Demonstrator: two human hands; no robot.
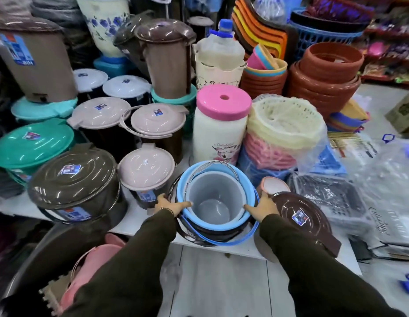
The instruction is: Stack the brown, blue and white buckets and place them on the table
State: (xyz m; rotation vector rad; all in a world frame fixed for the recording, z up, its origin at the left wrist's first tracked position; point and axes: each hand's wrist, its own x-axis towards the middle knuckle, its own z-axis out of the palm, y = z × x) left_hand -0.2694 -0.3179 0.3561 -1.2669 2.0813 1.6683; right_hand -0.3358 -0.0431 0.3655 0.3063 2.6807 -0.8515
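Three buckets sit nested at the front edge of the white table (141, 221). The white bucket (213, 197) is innermost, inside the blue bucket (224, 225), which sits inside the dark brown bucket (226, 233). A blue handle and a brown handle hang down over the front. My left hand (170, 205) holds the stack's left rim, fingers on the blue rim. My right hand (263, 205) holds the right rim the same way. Both arms are in dark sleeves.
A brown lid (299, 216) and a small pink-rimmed lid (273, 185) lie right of the stack. Lidded bins (77, 186) crowd the left; a white jar with pink lid (221, 124) and bagged baskets (283, 131) stand behind. Pink items (91, 268) sit below left.
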